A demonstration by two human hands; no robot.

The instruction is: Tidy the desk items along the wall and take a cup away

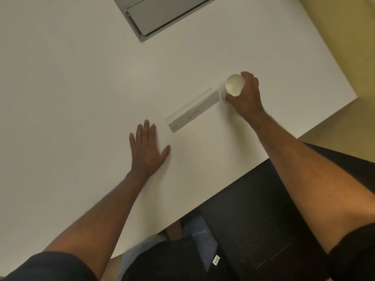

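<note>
The white paper cup (234,85) stands upright on the white tabletop (71,78), toward its right side, mouth open to the camera. The right hand (246,94) grasps it from the right, fingers curled over the far rim and thumb wrapped round the near side. Just beside the cup on its left lies a clear name-card holder (192,110) with handwriting on its face, set at a slant; whether it touches the cup cannot be told. The left hand (147,149) is released, lying flat on the tabletop with fingers straight and spread, near the holder's left end and well apart from the cup. A grey hatch (162,15) sits at the tabletop's far edge. A black chair (263,230) stands below the right forearm.
</note>
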